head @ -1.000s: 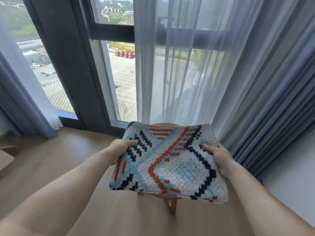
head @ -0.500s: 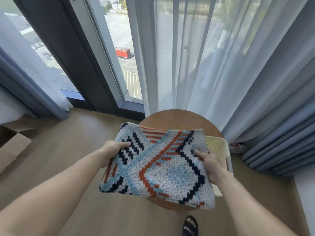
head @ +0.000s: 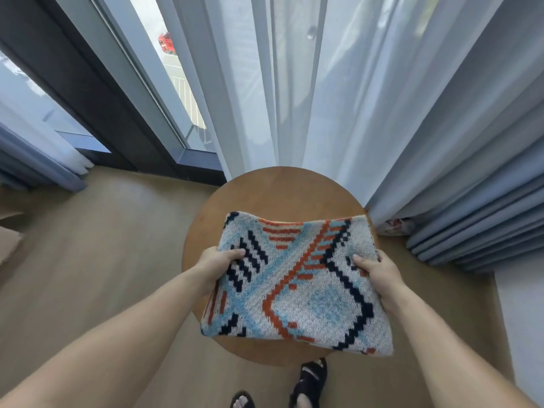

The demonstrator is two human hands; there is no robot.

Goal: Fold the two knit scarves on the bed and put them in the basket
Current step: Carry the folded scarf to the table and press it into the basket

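Since half a second ago the view has tipped further down, and the folded knit scarf point(head: 297, 287) now covers the spot where the basket's pale rim showed at its right edge. No basket can be seen at this moment.

Both bare hands hold the scarf level above a round wooden table point(head: 279, 189). The left hand point(head: 216, 262) grips the scarf's left edge, thumb lying on top and the other fingers tucked out of sight underneath. The right hand point(head: 379, 273) grips the right edge the same way, thumb on top. The scarf is a thick, flat rectangle of white knit with light blue, orange and navy geometric bands. Whether it touches anything below it cannot be told.

Beyond the table hangs a sheer white curtain point(head: 294, 83), with heavy blue curtains point(head: 471, 216) to the right and a dark-framed window point(head: 164, 69) to the far left. At the near edge, two feet in dark sandals point(head: 309, 381) stand on the wood floor point(head: 103, 245).

Judging the task: this scarf is already folded and appears to be just short of being set down, presumably into the basket hidden beneath it. Lowering and letting go are left. The second scarf and the bed are out of view, so its state is unknown.
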